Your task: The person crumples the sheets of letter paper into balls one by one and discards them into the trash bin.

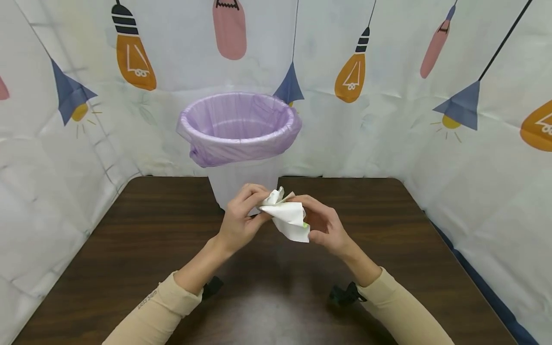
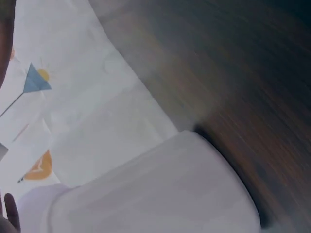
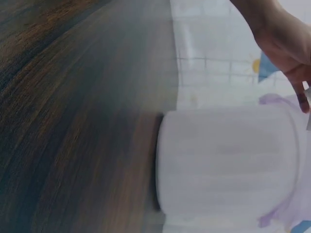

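Note:
A crumpled piece of white paper [image 1: 290, 218] with a small green mark is held up above the table, in front of the bin. My left hand [image 1: 243, 215] pinches its left side between thumb and fingers; this hand [image 3: 289, 46] also shows in the right wrist view. My right hand [image 1: 323, 223] holds the paper's right side with bent fingers, the fingertips partly hidden behind it. Just beyond both hands stands a white bin [image 1: 241, 182], its rim covered by a purple bag [image 1: 239, 148]. The left wrist view shows the bin's side [image 2: 160, 189] but little of the hands.
The dark wooden table [image 1: 172, 249] spreads beneath both forearms. A white cloth [image 1: 379, 134] printed with bulbs and lamps hangs behind and along the sides. Dark straps [image 1: 345, 294] show by the sleeves.

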`<state>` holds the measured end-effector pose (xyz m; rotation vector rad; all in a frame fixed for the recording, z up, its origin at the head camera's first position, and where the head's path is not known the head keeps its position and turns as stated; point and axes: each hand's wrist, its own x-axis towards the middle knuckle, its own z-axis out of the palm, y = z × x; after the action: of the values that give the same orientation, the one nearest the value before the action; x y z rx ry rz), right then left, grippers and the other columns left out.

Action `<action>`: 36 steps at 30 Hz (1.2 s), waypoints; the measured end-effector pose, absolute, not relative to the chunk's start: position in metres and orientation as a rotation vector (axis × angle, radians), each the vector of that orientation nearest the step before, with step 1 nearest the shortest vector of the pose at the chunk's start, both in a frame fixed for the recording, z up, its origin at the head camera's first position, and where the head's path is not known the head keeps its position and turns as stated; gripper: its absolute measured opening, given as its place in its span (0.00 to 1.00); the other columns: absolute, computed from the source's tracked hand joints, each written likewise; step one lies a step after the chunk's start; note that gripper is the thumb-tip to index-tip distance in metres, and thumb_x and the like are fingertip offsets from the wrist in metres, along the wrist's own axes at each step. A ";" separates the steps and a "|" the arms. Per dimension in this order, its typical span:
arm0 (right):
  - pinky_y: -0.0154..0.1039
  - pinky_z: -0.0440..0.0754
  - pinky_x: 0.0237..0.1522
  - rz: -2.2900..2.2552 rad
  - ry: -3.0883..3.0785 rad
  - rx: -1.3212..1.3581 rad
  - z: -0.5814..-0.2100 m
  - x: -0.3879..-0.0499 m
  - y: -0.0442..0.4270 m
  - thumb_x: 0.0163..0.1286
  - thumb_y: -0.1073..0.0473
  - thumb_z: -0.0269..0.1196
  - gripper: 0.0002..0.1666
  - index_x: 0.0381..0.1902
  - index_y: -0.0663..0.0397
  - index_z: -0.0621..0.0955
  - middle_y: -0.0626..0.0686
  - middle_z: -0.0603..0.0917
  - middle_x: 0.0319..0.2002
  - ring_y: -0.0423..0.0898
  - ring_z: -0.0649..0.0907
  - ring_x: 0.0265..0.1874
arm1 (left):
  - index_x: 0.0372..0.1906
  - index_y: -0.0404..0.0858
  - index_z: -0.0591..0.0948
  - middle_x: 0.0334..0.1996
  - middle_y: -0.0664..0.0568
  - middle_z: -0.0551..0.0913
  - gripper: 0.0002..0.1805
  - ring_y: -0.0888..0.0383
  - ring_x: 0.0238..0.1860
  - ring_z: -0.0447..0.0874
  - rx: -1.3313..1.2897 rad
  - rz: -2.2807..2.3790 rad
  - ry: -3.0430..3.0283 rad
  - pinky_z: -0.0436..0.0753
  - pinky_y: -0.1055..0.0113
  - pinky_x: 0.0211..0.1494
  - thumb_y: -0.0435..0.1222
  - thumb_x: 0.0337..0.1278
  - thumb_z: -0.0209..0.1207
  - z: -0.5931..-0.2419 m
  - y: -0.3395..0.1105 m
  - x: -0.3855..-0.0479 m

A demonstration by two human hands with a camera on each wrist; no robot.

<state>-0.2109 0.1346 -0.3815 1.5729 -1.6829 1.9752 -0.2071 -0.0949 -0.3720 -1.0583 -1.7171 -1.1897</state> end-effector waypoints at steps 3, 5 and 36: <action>0.43 0.85 0.46 1.970 -1.692 1.502 -0.381 -0.210 0.133 0.69 0.53 0.72 0.33 0.64 0.67 0.78 0.61 0.77 0.59 0.54 0.77 0.55 | 0.41 0.31 0.86 0.35 0.47 0.82 0.21 0.50 0.39 0.80 -1.024 -1.132 -1.714 0.78 0.69 0.43 0.48 0.69 0.63 -0.373 -0.096 -0.208; 0.43 0.86 0.47 1.971 -1.684 1.434 -0.381 -0.210 0.131 0.65 0.58 0.75 0.30 0.60 0.69 0.81 0.63 0.78 0.55 0.54 0.79 0.53 | 0.39 0.31 0.87 0.32 0.49 0.83 0.21 0.52 0.34 0.79 -1.002 -1.118 -1.706 0.76 0.70 0.37 0.48 0.69 0.63 -0.374 -0.095 -0.208; 0.35 0.83 0.49 1.163 -1.656 1.236 -0.390 -0.228 0.122 0.53 0.81 0.70 0.15 0.37 0.65 0.82 0.60 0.84 0.39 0.57 0.87 0.40 | 0.60 0.42 0.82 0.57 0.49 0.78 0.30 0.53 0.57 0.80 -0.531 -1.928 -2.385 0.82 0.55 0.58 0.48 0.54 0.76 -0.354 -0.084 -0.191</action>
<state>-0.2278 0.1221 -0.3895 1.2356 -1.6563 1.1629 -0.1909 -0.0836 -0.3541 -0.5312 -2.3850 -1.9284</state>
